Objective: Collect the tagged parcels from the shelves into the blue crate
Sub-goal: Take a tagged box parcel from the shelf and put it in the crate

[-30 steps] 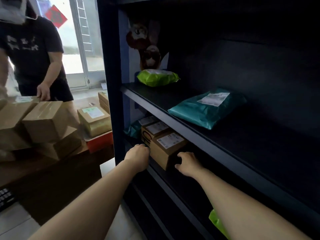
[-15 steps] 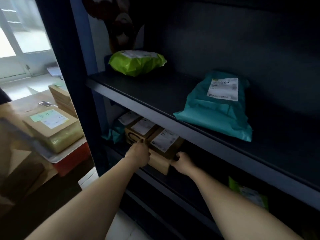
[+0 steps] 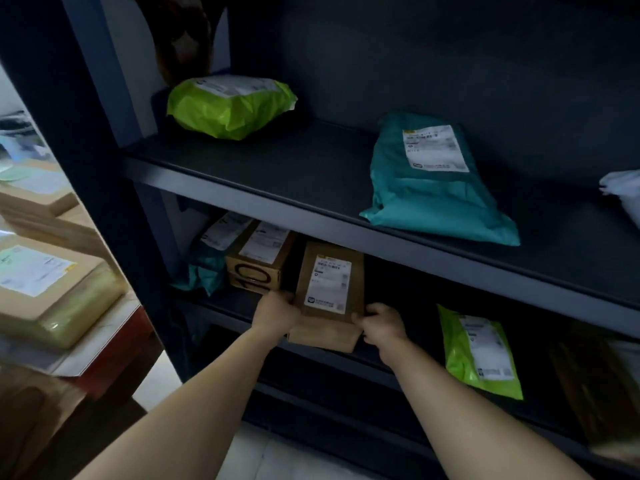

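Your left hand [image 3: 277, 311] and right hand [image 3: 384, 327] each curl round a near corner of the labelled cardboard parcel [image 3: 329, 292] at the lower shelf's [image 3: 228, 306] front edge. Gripped only there, its far end may sag and slip free; the blue crate is not visible.

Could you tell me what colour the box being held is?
The box is brown cardboard; head view.

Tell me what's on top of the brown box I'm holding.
A white label lies on the top face of the box. The left hand and right hand grip its near corners, covering anything printed there.
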Tool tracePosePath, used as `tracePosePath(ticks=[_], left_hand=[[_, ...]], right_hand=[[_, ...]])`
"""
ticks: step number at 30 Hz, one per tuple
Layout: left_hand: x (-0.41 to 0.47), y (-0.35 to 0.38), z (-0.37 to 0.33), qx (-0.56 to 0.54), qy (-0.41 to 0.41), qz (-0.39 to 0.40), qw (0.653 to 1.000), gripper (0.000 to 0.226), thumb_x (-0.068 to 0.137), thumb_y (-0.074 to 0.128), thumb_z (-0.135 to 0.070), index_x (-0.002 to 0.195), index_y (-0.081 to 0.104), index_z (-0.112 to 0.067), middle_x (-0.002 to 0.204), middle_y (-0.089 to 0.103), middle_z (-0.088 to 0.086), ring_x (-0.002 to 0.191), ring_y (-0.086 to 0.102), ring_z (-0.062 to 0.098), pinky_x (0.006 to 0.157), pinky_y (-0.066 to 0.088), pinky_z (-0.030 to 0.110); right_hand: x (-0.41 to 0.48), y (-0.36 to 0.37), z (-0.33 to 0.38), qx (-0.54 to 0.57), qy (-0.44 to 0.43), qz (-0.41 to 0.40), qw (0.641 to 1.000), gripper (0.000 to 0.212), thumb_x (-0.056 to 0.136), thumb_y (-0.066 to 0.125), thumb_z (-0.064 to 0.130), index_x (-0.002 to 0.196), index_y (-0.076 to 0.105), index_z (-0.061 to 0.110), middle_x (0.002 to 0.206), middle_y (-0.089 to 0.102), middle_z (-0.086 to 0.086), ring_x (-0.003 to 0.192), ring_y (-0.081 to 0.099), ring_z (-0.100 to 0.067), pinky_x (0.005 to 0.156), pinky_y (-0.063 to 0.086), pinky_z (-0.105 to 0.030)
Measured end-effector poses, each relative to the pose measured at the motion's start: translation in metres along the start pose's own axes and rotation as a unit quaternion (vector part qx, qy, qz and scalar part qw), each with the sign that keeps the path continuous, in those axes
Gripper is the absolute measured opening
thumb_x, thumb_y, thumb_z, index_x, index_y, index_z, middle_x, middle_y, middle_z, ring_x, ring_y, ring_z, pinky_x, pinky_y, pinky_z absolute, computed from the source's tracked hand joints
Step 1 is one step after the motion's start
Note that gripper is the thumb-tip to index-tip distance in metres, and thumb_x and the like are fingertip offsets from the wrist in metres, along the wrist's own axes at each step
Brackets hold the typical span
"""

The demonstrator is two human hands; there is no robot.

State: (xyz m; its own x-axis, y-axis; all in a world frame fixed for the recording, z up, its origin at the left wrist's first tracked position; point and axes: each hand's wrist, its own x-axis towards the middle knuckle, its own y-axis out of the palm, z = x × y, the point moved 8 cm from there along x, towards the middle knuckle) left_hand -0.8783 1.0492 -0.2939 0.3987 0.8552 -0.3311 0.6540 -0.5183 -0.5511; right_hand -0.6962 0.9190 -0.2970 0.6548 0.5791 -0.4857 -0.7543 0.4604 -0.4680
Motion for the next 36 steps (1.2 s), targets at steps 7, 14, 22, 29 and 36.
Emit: tracePosePath(ticks=[7, 14, 22, 29, 36], left_hand=[[-0.027, 0.026, -0.023, 0.005, 0.059, -0.024, 0.998, 0.027, 0.084, 0.061, -0.008, 0.108, 0.071, -0.015, 0.101, 0.072, 0.003, 0.082, 0.061, 0.017, 0.067, 0.051, 0.027], [-0.041, 0.051, -0.041, 0.005, 0.058, -0.006, 0.998, 0.028, 0.085, 0.061, -0.009, 0.112, 0.07, -0.013, 0.103, 0.071, 0.004, 0.088, 0.063, 0.018, 0.064, 0.046, 0.023], [-0.042, 0.075, -0.05, 0.027, 0.035, 0.057, 0.997, 0.021, 0.088, 0.06, -0.013, 0.107, 0.069, -0.014, 0.099, 0.07, 0.005, 0.092, 0.064, 0.023, 0.077, 0.054, 0.036], [-0.032, 0.064, -0.058, 0.059, 0.05, 0.091, 0.993, 0.046, 0.091, 0.061, -0.018, 0.136, 0.053, -0.013, 0.129, 0.06, 0.005, 0.121, 0.054, 0.026, 0.098, 0.046, 0.035], [0.007, -0.038, -0.043, 0.23, 0.086, -0.027, 0.969, 0.049, 0.096, 0.052, -0.023, 0.142, 0.044, -0.009, 0.137, 0.053, 0.017, 0.126, 0.049, 0.032, 0.097, 0.047, 0.036]], right_hand=[[-0.019, -0.038, -0.027, 0.039, -0.042, -0.082, 0.995, 0.046, 0.084, 0.071, 0.015, 0.127, 0.055, 0.016, 0.122, 0.06, -0.004, 0.101, 0.059, -0.017, 0.088, 0.051, -0.029], [-0.021, -0.067, -0.043, 0.054, -0.055, -0.106, 0.991, 0.041, 0.082, 0.071, 0.02, 0.121, 0.06, 0.017, 0.121, 0.061, -0.007, 0.105, 0.062, -0.02, 0.093, 0.052, -0.035], [-0.017, -0.081, -0.058, 0.034, -0.024, -0.078, 0.996, 0.045, 0.083, 0.07, 0.024, 0.125, 0.057, 0.015, 0.118, 0.063, -0.006, 0.102, 0.062, -0.022, 0.089, 0.055, -0.042], [-0.014, -0.076, -0.019, -0.151, -0.086, -0.102, 0.979, 0.048, 0.088, 0.064, 0.024, 0.133, 0.05, 0.017, 0.129, 0.058, -0.007, 0.114, 0.057, -0.024, 0.089, 0.051, -0.033], [-0.031, 0.008, 0.079, -0.255, -0.235, -0.082, 0.934, 0.047, 0.094, 0.055, 0.032, 0.139, 0.045, 0.022, 0.135, 0.055, -0.007, 0.124, 0.05, -0.026, 0.097, 0.045, -0.033]])
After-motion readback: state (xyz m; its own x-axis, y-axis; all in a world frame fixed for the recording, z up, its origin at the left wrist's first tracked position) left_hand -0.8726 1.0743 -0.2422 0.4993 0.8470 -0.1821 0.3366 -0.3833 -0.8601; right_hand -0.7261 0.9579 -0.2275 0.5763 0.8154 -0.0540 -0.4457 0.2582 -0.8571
